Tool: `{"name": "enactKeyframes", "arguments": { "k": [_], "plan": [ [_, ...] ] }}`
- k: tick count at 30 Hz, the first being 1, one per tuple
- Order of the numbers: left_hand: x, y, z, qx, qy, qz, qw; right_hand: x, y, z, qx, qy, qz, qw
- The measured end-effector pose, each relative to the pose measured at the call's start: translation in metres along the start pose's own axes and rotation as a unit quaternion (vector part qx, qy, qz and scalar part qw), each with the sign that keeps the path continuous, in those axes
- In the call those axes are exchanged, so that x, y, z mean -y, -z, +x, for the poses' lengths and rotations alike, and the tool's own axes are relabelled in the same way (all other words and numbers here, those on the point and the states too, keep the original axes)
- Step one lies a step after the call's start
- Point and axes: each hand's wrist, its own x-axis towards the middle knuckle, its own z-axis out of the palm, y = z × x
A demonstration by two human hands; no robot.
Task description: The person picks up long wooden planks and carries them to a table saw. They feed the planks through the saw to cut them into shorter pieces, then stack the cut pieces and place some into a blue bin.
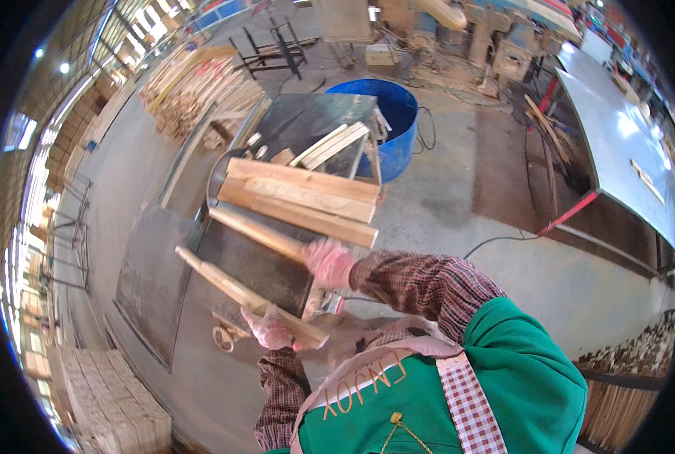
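Note:
My left hand (269, 328), in a pale pinkish glove, is closed around the near part of a wooden board (228, 286) that slants away to the left over the table's near edge. My right hand (330, 263), gloved likewise, grips the near right end of a wooden strip (256, 233); that strip's far end points left. Just beyond it, several wider wooden planks (299, 191) lie side by side on the dark-topped work table (269, 276). Fingers of both hands are partly hidden or blurred.
Short light offcuts (333, 145) lie at the table's far end, beside a blue tub (405, 136). A long metal-topped table (625, 129) with red legs stands right. Stacked timber (201, 91) is at far left, more (110, 393) at near left. A black cable (496, 240) crosses the floor.

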Motion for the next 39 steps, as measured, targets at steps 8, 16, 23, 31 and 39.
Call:
{"name": "enactKeyframes", "arguments": {
  "k": [8,16,23,31,39],
  "plan": [
    [-0.025,-0.068,-0.013,-0.1,-0.02,0.252,0.962,-0.009,0.028,-0.042,0.151,0.179,0.32,0.918],
    [-0.04,-0.075,-0.012,-0.098,0.082,0.321,0.938,-0.095,0.013,-0.014,-0.063,0.109,-0.079,0.989],
    [-0.061,-0.092,-0.031,-0.15,0.071,0.3,0.939,-0.039,0.042,-0.046,0.216,0.115,0.32,0.915],
    [-0.073,-0.102,-0.036,-0.134,0.118,0.368,0.912,-0.113,0.023,-0.028,-0.108,0.102,-0.112,0.983],
    [-0.079,-0.103,-0.04,-0.133,0.134,0.375,0.907,-0.121,0.007,-0.021,0.108,0.009,0.121,0.987]
  ]
}}
